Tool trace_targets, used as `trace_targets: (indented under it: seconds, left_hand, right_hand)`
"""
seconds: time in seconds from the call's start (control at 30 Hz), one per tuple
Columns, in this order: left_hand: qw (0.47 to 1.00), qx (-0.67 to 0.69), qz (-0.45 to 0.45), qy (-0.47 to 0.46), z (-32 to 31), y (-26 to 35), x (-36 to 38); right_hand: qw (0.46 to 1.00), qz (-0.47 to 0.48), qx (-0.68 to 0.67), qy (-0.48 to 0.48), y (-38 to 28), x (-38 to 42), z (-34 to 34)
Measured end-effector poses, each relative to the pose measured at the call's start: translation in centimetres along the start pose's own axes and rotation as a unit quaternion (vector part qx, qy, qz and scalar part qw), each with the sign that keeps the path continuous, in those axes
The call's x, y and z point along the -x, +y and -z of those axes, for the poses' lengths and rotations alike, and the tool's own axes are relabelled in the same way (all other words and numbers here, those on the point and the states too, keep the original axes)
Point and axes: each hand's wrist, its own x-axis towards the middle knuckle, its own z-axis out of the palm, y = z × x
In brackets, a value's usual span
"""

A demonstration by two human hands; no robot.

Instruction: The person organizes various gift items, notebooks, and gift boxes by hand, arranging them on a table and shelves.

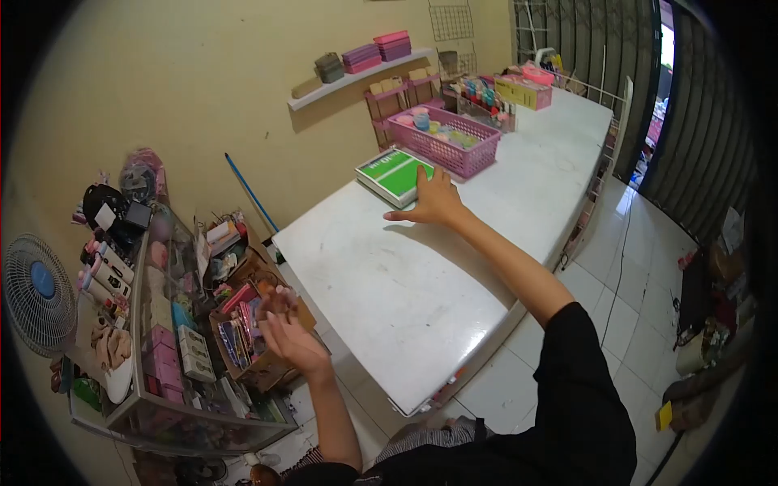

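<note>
Right hand point(436, 200): over the far-left part of the table, at the near right corner of the green-and-white pack; fingers and thumb spread apart, fingertips at the pack's right end, thumb stuck out in front of it; actual contact, cannot tell.
Green-and-white pack point(393, 172): thick, lying flat on the white table near the wall-side edge, just beside the pink basket; upper face has a green field, a white stripe and lettering too small to read.
Left hand point(296, 340): raised off the table's left side, in line with the cardboard box below; fingers loosely bent and apart, tips blurred; contact with the box's contents, cannot tell.
Cardboard box point(261, 376): beside the display case, full of colorful packaged items.
White table point(356, 300): long, scuffed top, runs away toward the gate.
Pink basket point(484, 162): perforated wall, round pastel containers inside.
Behind basket: small bottles point(484, 94) in a clear holder, then a yellow-and-pink box point(525, 92).
Wall shelf point(356, 78): white, stacked purple, pink and gray trays on it.
Left side: glass display case point(203, 427) loaded with goods, fan point(40, 279) at far left, blue stick point(251, 192) leaning on the wall.
Far right: dark folding gate point(579, 49), slightly parted.
</note>
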Motion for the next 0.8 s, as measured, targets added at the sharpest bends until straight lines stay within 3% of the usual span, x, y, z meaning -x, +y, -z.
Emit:
trace_targets:
  seconds: [0.07,0.13,0.27,0.33,0.37,0.43,0.47,0.53,0.57,0.67,0.8]
  left_hand:
    - [0.994,0.067,0.062,0.053,0.2,-0.2,0.4]
    - [0.993,0.071,0.079,0.054,0.9,-0.4,0.0]
    - [0.986,0.058,0.157,-0.012,1.4,-0.9,-2.3]
    - [0.931,0.165,0.308,-0.103,0.6,-1.2,-3.7]
    - [0.931,0.164,0.307,-0.104,0.1,-1.2,-4.1]
    - [0.767,0.328,0.541,-0.111,-1.5,-1.2,-4.7]
    - [0.765,0.330,0.541,-0.115,-2.4,-1.2,-4.9]
    - [0.646,0.350,0.665,-0.134,-4.0,-1.5,-4.9]
    - [0.634,0.350,0.672,-0.152,-4.4,-2.3,-4.8]
    - [0.667,0.251,0.683,-0.161,-6.2,-3.5,-4.5]
    - [0.728,0.192,0.649,-0.108,-7.9,-3.5,-4.0]
  right_hand:
    - [0.997,-0.031,0.065,0.016,-0.4,-1.7,-0.8]
    - [0.993,-0.087,0.063,-0.044,-0.2,-2.3,-0.8]
    - [0.997,-0.062,0.038,-0.011,0.7,-2.5,-1.3]
    - [0.998,-0.058,0.040,0.006,0.8,-2.5,-1.2]
    - [0.998,-0.057,0.032,0.013,0.7,-2.4,-0.8]
    - [0.998,-0.060,0.026,0.025,0.7,-2.3,0.1]
    - [0.998,-0.057,0.019,0.019,0.7,-2.0,0.8]
    - [0.998,-0.055,0.018,0.009,0.7,-1.4,2.3]
    - [0.999,-0.041,-0.008,-0.002,0.7,-0.9,3.1]
    - [0.995,-0.031,-0.080,-0.042,0.4,1.3,5.4]
    - [0.968,-0.040,-0.222,-0.109,0.9,3.6,8.0]
